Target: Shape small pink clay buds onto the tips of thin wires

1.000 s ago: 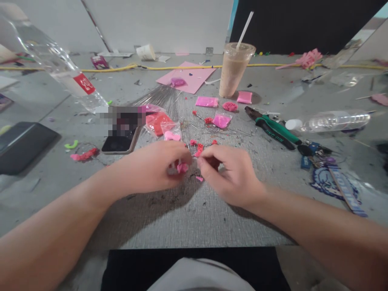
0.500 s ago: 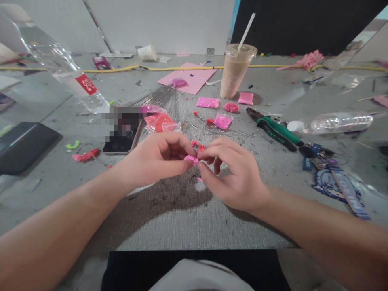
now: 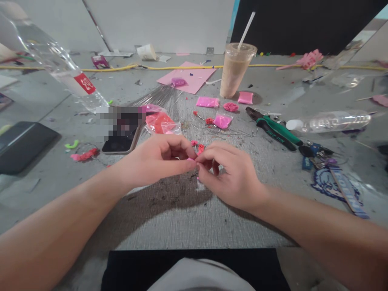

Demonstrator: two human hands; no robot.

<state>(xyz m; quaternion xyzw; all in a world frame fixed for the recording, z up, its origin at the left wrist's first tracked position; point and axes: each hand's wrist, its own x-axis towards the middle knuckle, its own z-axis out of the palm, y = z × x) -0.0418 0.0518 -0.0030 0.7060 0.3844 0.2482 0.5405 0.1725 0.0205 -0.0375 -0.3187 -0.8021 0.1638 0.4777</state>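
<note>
My left hand is closed, its thumb and fingers pinching a small piece of pink clay, mostly covered by the fingertips. My right hand meets it fingertip to fingertip, thumb and forefinger pinched at the clay's right side. Just beyond the fingertips lie small red and pink clay bits. Farther off are a red clay bag, a pink packet and a crumbly pink lump. Thin wires fan out behind the bag.
A phone and a tilted water bottle are at the left. Behind stands a drink cup with a straw. Green-handled pliers, a lying bottle and keys with a charm are at the right.
The fingertips of both hands have closed together more, and less of the pink clay shows between them. My right hand's fingers have curled in slightly.
</note>
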